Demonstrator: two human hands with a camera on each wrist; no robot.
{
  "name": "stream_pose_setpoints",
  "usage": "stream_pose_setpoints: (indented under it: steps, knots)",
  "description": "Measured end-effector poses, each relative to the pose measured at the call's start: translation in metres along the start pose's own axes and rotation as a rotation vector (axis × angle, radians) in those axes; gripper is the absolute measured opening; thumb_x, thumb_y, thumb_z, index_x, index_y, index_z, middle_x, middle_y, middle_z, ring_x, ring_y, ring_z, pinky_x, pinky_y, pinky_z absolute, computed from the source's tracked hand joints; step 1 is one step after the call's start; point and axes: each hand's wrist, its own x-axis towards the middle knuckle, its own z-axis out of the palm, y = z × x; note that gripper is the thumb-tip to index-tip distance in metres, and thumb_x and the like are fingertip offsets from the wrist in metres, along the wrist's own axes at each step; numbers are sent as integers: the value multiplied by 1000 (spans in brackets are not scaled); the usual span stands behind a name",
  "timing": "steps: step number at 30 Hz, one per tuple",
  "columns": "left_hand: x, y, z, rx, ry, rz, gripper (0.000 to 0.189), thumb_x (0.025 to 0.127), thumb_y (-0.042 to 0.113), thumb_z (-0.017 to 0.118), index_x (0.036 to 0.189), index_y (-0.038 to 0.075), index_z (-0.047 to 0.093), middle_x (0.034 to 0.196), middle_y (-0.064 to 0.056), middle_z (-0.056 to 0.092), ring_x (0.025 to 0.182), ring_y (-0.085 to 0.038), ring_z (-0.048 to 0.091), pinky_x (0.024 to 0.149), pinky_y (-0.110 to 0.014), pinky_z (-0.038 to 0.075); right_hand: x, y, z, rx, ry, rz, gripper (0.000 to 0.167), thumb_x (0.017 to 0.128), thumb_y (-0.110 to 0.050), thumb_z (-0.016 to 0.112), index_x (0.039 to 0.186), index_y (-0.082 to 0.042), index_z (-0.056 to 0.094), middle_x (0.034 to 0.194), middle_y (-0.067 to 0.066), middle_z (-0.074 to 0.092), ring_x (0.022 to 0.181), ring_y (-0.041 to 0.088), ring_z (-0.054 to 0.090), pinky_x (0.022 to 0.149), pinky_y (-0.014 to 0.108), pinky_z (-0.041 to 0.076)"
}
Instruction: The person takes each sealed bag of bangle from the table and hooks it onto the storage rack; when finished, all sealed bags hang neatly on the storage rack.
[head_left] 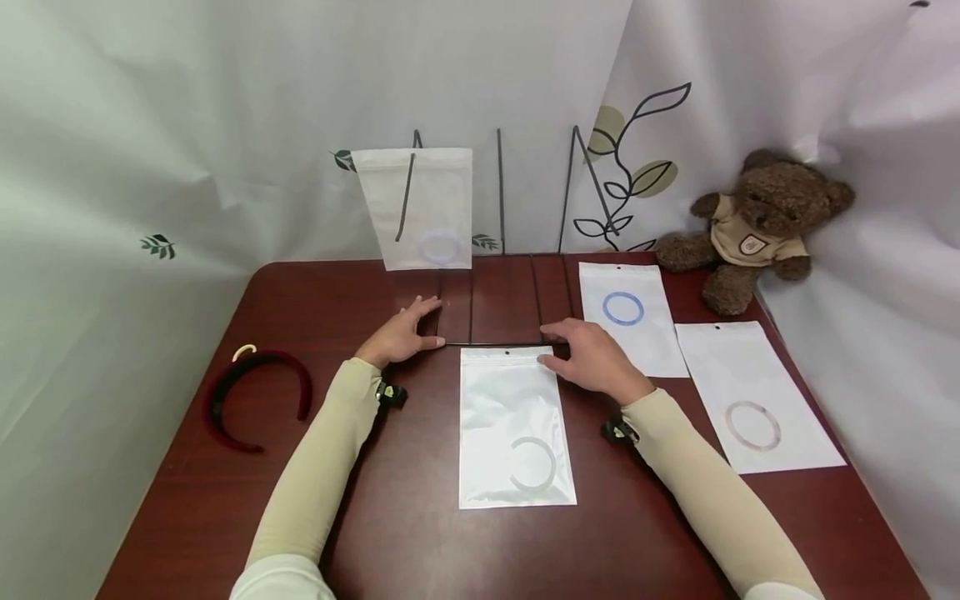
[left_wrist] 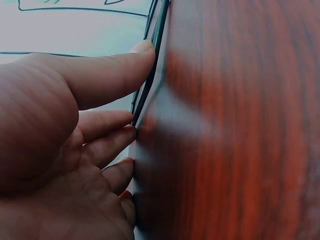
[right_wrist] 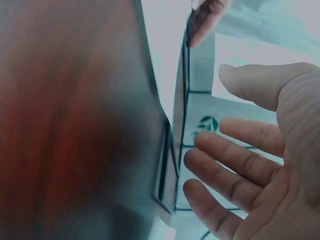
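Observation:
A black wire display rack (head_left: 471, 302) stands at the table's back, its base flat on the wood. From its left prong hangs a white zip bag (head_left: 382, 204) with a faint ring shape. My left hand (head_left: 397, 336) is at the front left corner of the base, its thumb touching the wire and its fingers extended. At the front right corner is my right hand (head_left: 596, 354), fingers spread and relaxed, nothing gripped. Between the hands, just in front of the rack, a silvery zip bag (head_left: 495, 433) showing a grey C-shaped item lies flat, its top right corner near my right thumb.
A bag with a blue ring (head_left: 611, 358) and one with a pinkish ring (head_left: 720, 367) lie at right. A brown teddy bear (head_left: 780, 200) sits at the back right corner. At left are a dark red headband (head_left: 303, 383) and a small gold-coloured hoop (head_left: 243, 349).

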Motion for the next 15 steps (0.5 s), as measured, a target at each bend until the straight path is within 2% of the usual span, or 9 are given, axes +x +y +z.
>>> stream_pose_setpoints:
  steps: [8,15]
  knots:
    - [3,-1,-6,13,5,1,82,99,25,76,168,17,32,178,-11,18,167,-34,4,133,-58,6,-1,-4,11,-69,-76,-5,58,92,-34,84,142,-8,68,135,16,66,126,34,63,107,51,52]
    - [-2,-1,-2,-12,0,-18,84,98,22,78,169,19,31,178,-13,13,166,-35,3,132,-60,9,-5,-9,14,-165,-121,-34,56,92,-32,85,139,-7,70,127,15,63,112,30,60,92,46,55]
